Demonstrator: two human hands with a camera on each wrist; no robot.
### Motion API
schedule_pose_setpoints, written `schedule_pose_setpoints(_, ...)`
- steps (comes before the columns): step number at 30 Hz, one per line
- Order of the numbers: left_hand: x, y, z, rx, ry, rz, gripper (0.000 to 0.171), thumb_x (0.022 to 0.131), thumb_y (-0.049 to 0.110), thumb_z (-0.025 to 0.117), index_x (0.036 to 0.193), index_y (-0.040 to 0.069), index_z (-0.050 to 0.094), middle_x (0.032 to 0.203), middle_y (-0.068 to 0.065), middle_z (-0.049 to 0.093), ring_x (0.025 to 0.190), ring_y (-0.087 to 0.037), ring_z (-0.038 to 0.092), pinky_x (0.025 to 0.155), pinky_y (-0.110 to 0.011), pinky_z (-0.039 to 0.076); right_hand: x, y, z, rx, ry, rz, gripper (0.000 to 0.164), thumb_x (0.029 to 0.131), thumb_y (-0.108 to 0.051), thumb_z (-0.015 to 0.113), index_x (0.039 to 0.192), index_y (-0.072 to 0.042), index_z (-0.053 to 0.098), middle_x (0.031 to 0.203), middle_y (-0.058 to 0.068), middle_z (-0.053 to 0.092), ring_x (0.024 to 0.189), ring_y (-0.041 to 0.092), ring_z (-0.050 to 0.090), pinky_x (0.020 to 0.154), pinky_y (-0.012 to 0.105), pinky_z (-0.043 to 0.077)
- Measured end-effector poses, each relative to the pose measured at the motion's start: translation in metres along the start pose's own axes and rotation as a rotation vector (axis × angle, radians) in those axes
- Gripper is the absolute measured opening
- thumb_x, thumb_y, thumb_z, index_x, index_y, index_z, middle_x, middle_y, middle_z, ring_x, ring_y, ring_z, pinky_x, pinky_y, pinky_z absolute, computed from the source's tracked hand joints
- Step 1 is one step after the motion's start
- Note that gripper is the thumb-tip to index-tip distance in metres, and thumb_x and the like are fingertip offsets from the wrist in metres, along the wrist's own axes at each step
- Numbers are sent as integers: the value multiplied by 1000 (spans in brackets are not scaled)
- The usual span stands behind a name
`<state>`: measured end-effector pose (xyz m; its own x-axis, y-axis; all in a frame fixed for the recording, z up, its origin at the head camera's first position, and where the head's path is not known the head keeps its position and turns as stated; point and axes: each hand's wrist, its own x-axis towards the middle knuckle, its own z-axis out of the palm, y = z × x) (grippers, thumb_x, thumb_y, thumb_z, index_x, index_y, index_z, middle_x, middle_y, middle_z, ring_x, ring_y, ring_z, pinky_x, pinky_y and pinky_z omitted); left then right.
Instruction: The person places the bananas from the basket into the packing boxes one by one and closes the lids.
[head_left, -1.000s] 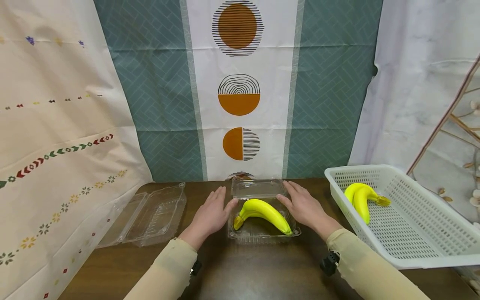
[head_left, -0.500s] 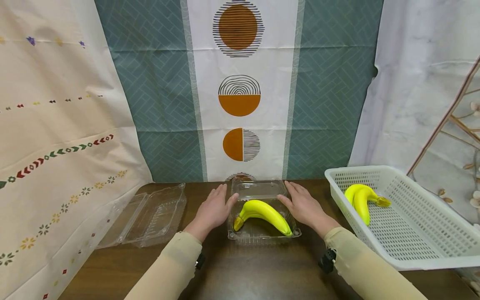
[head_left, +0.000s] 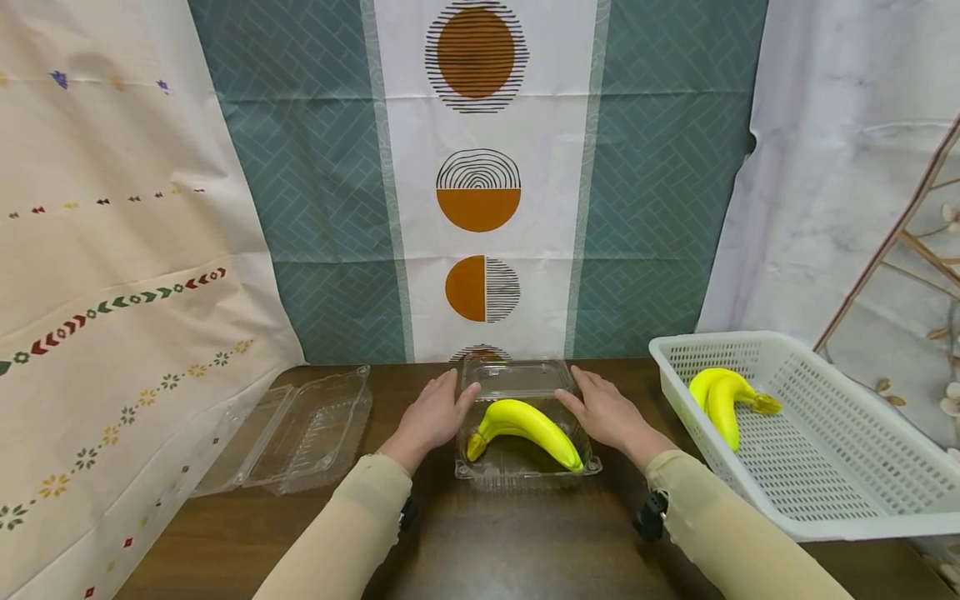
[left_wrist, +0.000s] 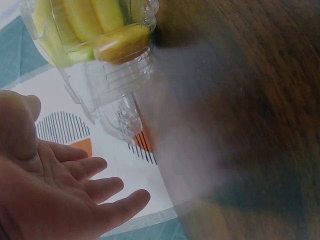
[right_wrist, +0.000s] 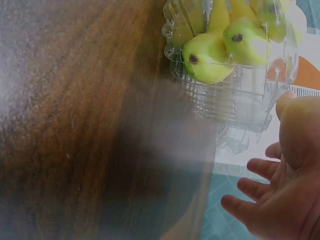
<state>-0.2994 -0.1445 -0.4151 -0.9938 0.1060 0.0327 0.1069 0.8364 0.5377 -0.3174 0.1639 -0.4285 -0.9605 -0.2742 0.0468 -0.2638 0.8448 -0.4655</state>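
A bunch of yellow bananas [head_left: 527, 419] lies in the base of a clear plastic clamshell box [head_left: 517, 479], stem to the left. The box's lid [head_left: 517, 377] stands raised at the back. My left hand [head_left: 432, 414] is held at the box's left side, fingers extended and thumb toward the rim. On the opposite side my right hand [head_left: 609, 412] mirrors it, its thumb close to the box's right edge. Both wrist views show loosely spread fingers holding nothing. The banana tips [right_wrist: 207, 57] show through the box wall in the right wrist view.
To the left on the brown table [head_left: 510, 550] sits another clear clamshell box [head_left: 311, 429], its lid folded open. A white perforated basket [head_left: 825, 450] at the right holds another bunch of bananas [head_left: 723, 400]. Patterned cloths [head_left: 487, 167] hang behind the table.
My left hand has shifted slightly right and its forearm has swung inward a little. The right hand has barely moved. The box and bananas stay in place.
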Motion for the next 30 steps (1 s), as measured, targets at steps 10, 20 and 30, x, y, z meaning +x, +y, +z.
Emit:
schedule_pose_setpoints(10, 9, -3, 5, -32, -19, -10, 83, 117, 56, 45, 173, -3, 27, 178, -23, 30, 165, -41, 27, 132, -60, 23, 4, -2, -1, 21, -22, 19, 81, 118, -49, 48, 175, 2, 20, 176, 32, 27, 162, 55, 23, 127, 72, 22)
schedule_pose_setpoints(20, 11, -6, 9, -56, -25, -30, 83, 117, 56, 46, 173, -2, 28, 176, -24, 34, 162, -43, 32, 130, -62, 27, 6, 2, 2, 40, -38, 35, 83, 118, -52, 48, 174, 3, 22, 175, 31, 30, 162, 54, 24, 127, 72, 23)
schedule_pose_setpoints(30, 12, -6, 15, -76, -42, -27, 83, 117, 58, 45, 173, -1, 28, 175, -23, 35, 162, -42, 34, 130, -62, 29, 6, -1, 3, 39, -47, 37, 82, 118, -51, 47, 173, 5, 23, 174, 31, 30, 162, 54, 24, 127, 71, 24)
